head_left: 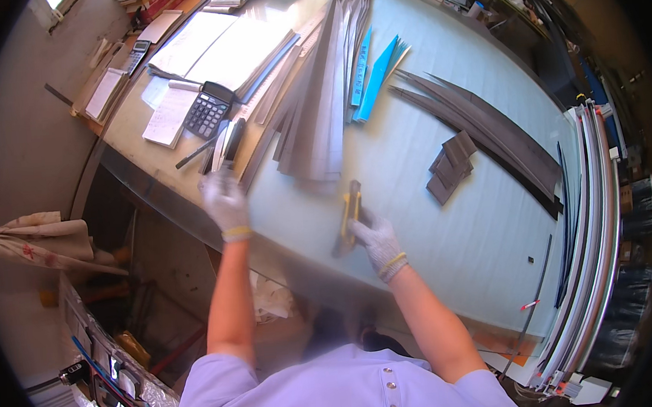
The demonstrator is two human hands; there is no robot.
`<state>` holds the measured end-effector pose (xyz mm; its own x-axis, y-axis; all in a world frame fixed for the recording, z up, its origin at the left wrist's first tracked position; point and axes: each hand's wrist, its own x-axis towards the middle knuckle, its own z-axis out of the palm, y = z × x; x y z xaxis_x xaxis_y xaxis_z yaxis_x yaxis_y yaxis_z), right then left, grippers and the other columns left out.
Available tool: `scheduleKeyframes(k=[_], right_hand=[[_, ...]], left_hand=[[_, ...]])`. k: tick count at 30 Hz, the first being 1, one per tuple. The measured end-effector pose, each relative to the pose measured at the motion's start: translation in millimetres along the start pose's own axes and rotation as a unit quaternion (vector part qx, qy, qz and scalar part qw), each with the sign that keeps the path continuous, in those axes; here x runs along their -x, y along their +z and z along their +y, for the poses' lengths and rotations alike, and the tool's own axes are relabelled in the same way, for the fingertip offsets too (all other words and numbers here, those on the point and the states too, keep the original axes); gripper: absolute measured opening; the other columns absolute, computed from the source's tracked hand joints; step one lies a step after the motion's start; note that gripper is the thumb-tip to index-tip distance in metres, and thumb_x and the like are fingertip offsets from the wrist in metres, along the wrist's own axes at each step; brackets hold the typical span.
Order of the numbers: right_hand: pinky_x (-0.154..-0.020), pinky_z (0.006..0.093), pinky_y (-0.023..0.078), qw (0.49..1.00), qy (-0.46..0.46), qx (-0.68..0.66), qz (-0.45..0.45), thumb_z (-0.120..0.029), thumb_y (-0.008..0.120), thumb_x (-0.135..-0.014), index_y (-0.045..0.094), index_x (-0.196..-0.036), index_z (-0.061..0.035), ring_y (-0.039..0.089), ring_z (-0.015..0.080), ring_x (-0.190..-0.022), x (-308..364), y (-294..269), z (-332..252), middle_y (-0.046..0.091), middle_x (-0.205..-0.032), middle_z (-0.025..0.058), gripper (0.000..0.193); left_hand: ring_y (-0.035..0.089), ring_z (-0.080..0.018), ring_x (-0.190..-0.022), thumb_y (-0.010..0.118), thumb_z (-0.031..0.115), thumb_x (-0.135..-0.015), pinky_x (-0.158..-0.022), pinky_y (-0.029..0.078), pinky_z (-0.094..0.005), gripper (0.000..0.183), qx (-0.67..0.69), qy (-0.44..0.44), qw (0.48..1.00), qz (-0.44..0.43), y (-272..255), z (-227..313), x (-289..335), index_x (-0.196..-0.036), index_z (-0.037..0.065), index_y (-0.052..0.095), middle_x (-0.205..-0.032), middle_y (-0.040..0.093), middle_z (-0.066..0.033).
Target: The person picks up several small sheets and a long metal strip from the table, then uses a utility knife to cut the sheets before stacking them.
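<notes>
Both hands wear white knit gloves with yellow cuffs. My right hand (378, 241) is closed round a yellow and dark utility knife (352, 205), held over the pale tabletop near its front edge. Further left, my left hand (224, 201) reaches to the near end of a black stapler-like tool (234, 140). Its fingers are smeared by motion, so whether they grip anything does not show. Ahead of the hands lies a fanned stack of long grey strips (320, 121), with blue folded pieces (375, 79) to its right.
A black calculator (210, 109) and an open notebook (232, 47) lie at the back left. Long dark strips (487, 128) and a few small dark pieces (450, 166) rest on the right. Long profiles (597, 245) line the table's right edge.
</notes>
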<state>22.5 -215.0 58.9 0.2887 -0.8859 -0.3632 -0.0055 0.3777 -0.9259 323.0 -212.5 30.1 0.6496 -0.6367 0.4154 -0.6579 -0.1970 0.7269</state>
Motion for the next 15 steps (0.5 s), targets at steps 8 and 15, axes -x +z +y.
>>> scheduleKeyframes(k=[8,15], right_hand=[[-0.092,0.0337,0.049,0.999,-0.038,0.023,0.01,-0.017,0.066,-0.091,0.055,-0.13,0.0115,0.062,0.0209,-0.103,-6.1,14.8,1.9,0.066,-0.115,0.0146,0.05],[-0.08,0.0328,0.054,0.995,0.054,0.037,0.072,-0.016,0.067,-0.09,0.056,-0.128,0.0129,0.065,0.0193,-0.094,26.2,-23.7,60.9,0.067,-0.108,0.0138,0.049]], left_hand=[[0.057,-0.0378,-0.112,0.07,0.031,-0.089,-0.099,0.044,-0.0474,0.053,-0.232,0.026,0.972,-0.026,29.9,1.0,-27.3,-0.133,0.005,0.057,-0.121,0.062,-0.0179],[0.061,-0.0336,-0.108,0.085,0.039,-0.07,-0.093,0.049,-0.0455,0.093,-0.424,0.074,0.888,-0.162,65.8,-45.2,-117.7,-0.145,0.006,0.042,-0.117,0.06,-0.019]])
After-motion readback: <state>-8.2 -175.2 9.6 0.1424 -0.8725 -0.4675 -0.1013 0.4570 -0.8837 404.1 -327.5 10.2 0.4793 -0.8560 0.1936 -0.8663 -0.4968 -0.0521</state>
